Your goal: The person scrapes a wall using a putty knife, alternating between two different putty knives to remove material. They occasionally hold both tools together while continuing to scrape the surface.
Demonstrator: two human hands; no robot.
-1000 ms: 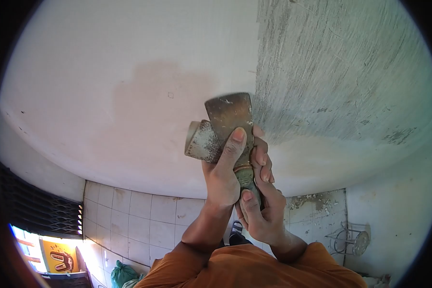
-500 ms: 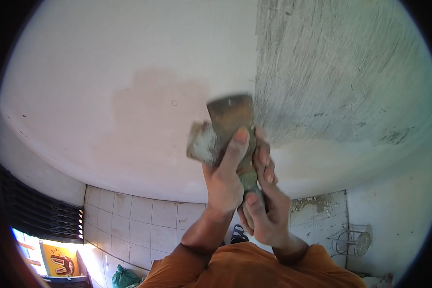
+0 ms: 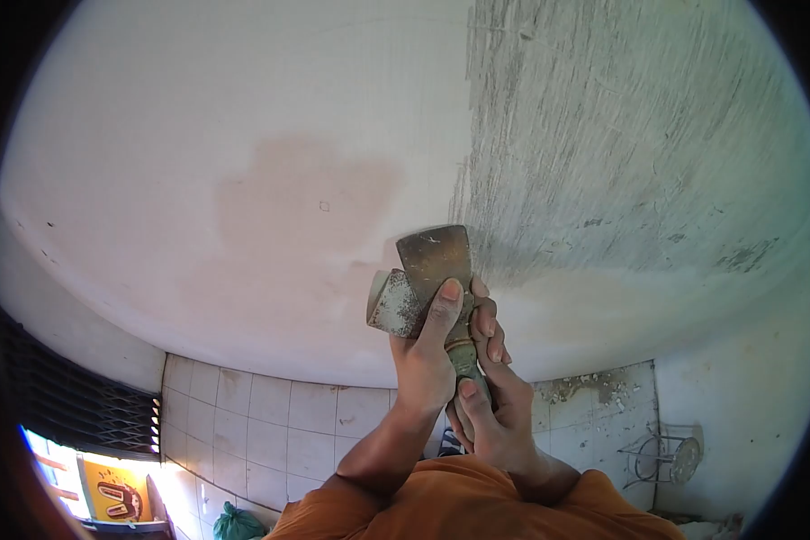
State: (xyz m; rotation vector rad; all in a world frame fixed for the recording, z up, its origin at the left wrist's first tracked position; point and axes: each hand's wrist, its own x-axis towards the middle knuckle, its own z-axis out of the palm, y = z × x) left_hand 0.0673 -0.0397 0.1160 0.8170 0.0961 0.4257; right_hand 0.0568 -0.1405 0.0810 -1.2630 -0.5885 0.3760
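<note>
A wide, worn metal scraper (image 3: 436,250) with a brownish blade is gripped in both my hands, blade edge up against the pale wall. My left hand (image 3: 427,364) is wrapped around its upper part, thumb lying along the blade. Lower down, my right hand (image 3: 499,405) closes around the greenish handle (image 3: 462,358). A second flat plate, speckled white (image 3: 394,306), sticks out to the left beside my left thumb; how it joins the scraper is hidden by the hand. The blade's top edge is close to the border of the streaked grey wall patch (image 3: 594,126).
Smooth whitish wall (image 3: 198,99) spreads left, with a pinkish patch (image 3: 306,184). Below are floor tiles (image 3: 252,423) and scattered debris (image 3: 603,387). A round-topped metal stool (image 3: 684,459) stands right. A dark folding grille (image 3: 72,387) and a green bag (image 3: 236,522) are at left.
Both hands and the scraper have moved down along the wall. The streaked patch's left edge now has fresh dark scratches just above the blade.
</note>
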